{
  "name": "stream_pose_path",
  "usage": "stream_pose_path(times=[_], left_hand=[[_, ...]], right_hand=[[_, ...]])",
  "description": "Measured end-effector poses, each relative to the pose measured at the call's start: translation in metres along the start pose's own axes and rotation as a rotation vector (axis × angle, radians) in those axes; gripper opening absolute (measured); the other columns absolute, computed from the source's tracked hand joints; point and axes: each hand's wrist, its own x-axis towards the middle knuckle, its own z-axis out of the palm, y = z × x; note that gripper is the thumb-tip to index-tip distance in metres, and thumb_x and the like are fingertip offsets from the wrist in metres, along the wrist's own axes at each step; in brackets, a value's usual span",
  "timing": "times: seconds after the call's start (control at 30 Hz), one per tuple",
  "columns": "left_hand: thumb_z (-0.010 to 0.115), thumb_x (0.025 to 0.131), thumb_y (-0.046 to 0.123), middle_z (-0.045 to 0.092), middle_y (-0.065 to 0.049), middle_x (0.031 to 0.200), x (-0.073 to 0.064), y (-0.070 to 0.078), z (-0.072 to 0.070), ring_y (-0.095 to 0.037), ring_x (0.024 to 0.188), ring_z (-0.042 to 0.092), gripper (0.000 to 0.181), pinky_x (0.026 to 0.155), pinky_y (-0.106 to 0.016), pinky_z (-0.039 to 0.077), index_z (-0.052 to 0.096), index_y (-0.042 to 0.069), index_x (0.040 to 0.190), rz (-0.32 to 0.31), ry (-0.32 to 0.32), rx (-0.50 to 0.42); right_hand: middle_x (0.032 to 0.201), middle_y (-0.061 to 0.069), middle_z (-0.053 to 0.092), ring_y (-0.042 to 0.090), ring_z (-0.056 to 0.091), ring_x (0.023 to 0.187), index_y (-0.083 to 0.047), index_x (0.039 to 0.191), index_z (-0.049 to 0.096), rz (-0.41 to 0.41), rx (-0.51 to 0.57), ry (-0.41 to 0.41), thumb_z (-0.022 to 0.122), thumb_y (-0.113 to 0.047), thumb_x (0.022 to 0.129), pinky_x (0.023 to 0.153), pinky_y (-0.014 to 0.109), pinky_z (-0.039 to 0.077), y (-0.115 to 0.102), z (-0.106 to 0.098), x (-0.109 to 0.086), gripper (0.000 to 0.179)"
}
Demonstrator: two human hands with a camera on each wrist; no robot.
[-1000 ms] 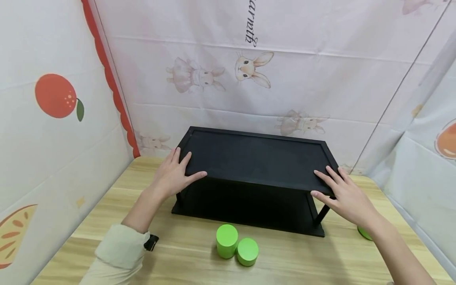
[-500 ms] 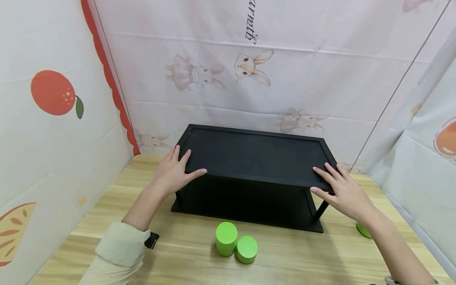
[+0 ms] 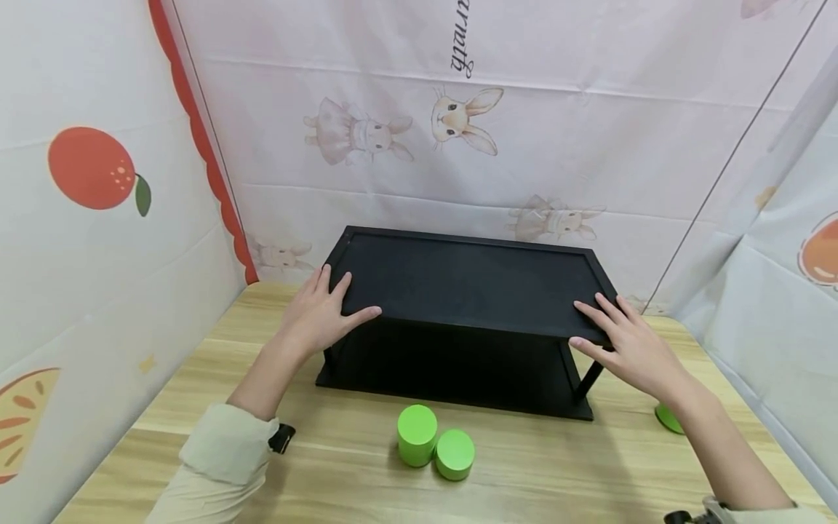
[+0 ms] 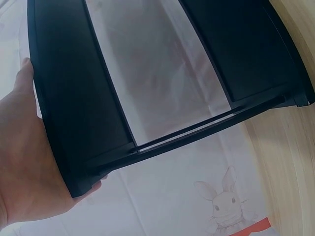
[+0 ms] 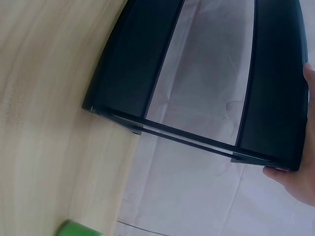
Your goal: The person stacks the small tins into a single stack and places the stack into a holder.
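A black two-tier shelf (image 3: pixel 465 284) stands on the wooden table with its front side toward me. My left hand (image 3: pixel 314 313) rests on the left end of its top board, fingers spread and thumb along the front edge. At the other end, my right hand (image 3: pixel 628 349) lies over the front corner, several straight fingers on the board and the thumb at its front edge. Both wrist views show the shelf's open end and rails, with the left hand (image 4: pixel 29 152) and right hand (image 5: pixel 305 162) against the upper board. Two green cylinders (image 3: pixel 417 434), one shorter (image 3: pixel 455 455), stand before the shelf.
Another green object (image 3: pixel 669 420) sits on the table at the right, partly hidden by my right forearm. Printed cloth walls (image 3: pixel 550 145) surround the table (image 3: pixel 327 466) behind and on both sides; the shelf stands near the back wall.
The shelf's right end has shifted slightly backward along with my right hand. The left end has hardly moved, and the green cylinders stay in place.
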Motion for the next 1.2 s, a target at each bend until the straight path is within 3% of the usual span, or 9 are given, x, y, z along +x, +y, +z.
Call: stream_pose_path(times=[1.2], left_hand=[[0.032, 0.081, 0.076, 0.005, -0.028, 0.147, 0.001, 0.001, 0.001, -0.037, 0.135, -0.001, 0.097, 0.109, -0.048, 0.002, 0.021, 0.005, 0.145, -0.021, -0.007, -0.007]], right_hand=[[0.146, 0.023, 0.021, 0.045, 0.006, 0.132, -0.015, 0.142, 0.036, -0.003, 0.020, -0.024, 0.052, -0.052, 0.088, 0.092, 0.071, 0.018, 0.006, 0.000, 0.012, 0.067]])
